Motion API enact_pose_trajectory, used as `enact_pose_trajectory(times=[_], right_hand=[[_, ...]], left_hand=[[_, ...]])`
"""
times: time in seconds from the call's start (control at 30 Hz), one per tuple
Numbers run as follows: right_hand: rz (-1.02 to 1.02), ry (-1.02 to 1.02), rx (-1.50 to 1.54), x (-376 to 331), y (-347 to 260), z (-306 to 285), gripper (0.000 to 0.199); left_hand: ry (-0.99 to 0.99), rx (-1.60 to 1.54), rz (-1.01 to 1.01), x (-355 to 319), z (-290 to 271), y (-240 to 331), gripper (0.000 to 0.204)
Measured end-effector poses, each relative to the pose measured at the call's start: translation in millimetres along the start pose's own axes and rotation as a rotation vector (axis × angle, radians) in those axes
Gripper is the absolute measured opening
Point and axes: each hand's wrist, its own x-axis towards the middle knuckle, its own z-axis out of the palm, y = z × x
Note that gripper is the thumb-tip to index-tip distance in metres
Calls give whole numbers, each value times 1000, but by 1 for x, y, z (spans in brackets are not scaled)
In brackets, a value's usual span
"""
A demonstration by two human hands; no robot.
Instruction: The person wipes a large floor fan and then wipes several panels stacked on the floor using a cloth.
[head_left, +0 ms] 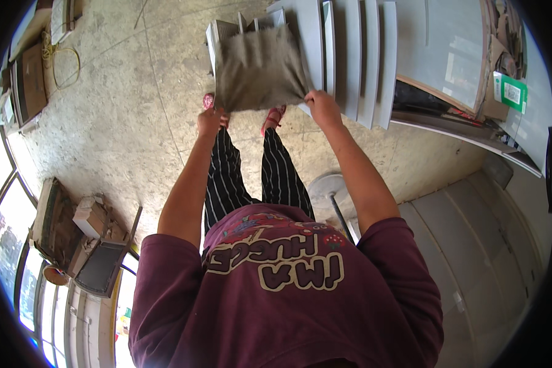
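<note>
Fingers (313,98) of both my hands pinch the lower corners of a grey cloth (259,69), spread before the stacked grey panels (349,55); I'd keep tension even, probably pulling level.

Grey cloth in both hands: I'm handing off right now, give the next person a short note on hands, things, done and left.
Left hand: gripping the lower left corner of the grey cloth.
Right hand: gripping its lower right corner.
Cloth: held out flat in front of the body, above the concrete floor, partly covering the stack of grey panels.
Done: cloth is spread open.
Left: it is not yet laid down or folded.
</note>
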Motion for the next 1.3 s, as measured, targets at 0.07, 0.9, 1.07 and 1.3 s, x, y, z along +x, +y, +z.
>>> enact_pose_trajectory(times=[0.07, 0.9, 1.07, 1.3], right_hand=[[6, -54, -4, -17, 14, 9, 10], [-92, 130, 182, -11, -20, -52, 12], [-177, 313, 213, 31, -51, -84, 11], [-234, 494, 350, 51, -71, -107, 8]], left_hand=[[-13, -18, -72, -15, 2, -12, 20], [-35, 13, 87, -9, -42, 44, 21], [27, -129, 186, 11, -49, 113, 21], [86, -345, 310, 8, -56, 169, 17]])
